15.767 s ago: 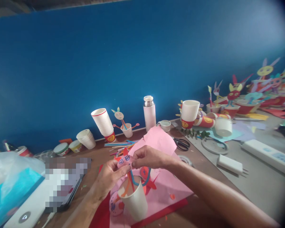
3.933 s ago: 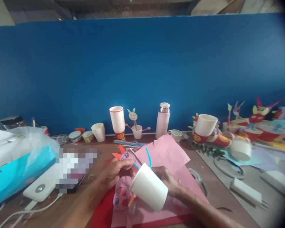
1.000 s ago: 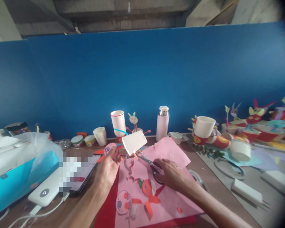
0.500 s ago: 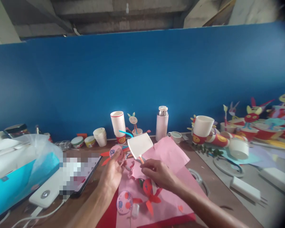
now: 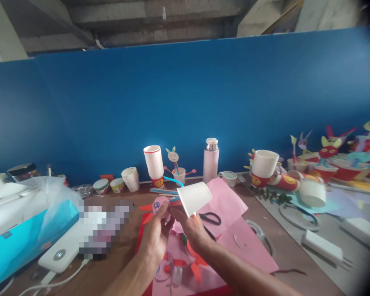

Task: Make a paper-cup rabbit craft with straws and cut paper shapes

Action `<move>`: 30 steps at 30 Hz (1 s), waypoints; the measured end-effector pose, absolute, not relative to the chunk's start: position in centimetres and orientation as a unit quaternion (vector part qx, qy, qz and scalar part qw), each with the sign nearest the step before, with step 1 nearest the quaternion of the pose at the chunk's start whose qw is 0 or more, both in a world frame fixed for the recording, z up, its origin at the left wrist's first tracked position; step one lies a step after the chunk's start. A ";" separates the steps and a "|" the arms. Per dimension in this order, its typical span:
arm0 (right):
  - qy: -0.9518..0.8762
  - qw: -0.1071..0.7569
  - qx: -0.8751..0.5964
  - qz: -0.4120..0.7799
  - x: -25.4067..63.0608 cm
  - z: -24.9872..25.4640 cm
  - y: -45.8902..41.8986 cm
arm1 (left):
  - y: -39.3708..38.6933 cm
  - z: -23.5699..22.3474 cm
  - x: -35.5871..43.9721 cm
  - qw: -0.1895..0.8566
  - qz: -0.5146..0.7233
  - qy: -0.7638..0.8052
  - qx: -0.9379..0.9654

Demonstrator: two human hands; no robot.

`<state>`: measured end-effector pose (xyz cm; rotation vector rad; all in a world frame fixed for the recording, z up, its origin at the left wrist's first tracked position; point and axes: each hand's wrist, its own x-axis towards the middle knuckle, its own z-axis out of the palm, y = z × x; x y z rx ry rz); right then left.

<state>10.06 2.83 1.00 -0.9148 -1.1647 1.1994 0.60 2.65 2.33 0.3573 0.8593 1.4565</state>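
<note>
My left hand (image 5: pixel 154 236) pinches a pink paper rabbit head (image 5: pixel 162 204) with a drawn eye and orange ears. From the head, blue and orange sticks (image 5: pixel 174 201) run into a white paper cup (image 5: pixel 195 198), which is tilted on its side in the air. A bent blue strip (image 5: pixel 173 180) pokes out past the cup's rim. My right hand (image 5: pixel 193 231) reaches in under the cup, its fingertips pressed together against the head's lower edge beside my left fingers; what they grip is hidden. Scissors with black handles (image 5: pixel 212 218) lie on the pink paper (image 5: pixel 234 234), partly behind my right hand.
A cup stack (image 5: pixel 153 162), a finished cup puppet (image 5: pixel 173 156) and a thermos (image 5: pixel 211 161) stand by the blue partition. At left lie a power bank (image 5: pixel 57 253) and cable. Several cup puppets, a charger (image 5: pixel 322 248) and a cable coil (image 5: pixel 299 218) are at right.
My right hand has let go of the scissors, now lying on the pink paper, and moved left to the rabbit head. The head and cup have shifted right and slightly down.
</note>
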 end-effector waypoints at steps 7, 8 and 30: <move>-0.467 0.598 -0.352 0.548 10.6 1.9 3.4 | 2.5 2.3 1.2 0.642 0.646 0.370 0.183; -0.468 0.599 -0.344 0.551 10.8 2.0 3.5 | 2.4 2.4 1.3 0.644 0.642 0.369 0.191; -0.566 0.494 -0.334 0.569 16.2 3.8 6.6 | 2.5 4.6 -0.4 0.712 0.508 0.356 0.329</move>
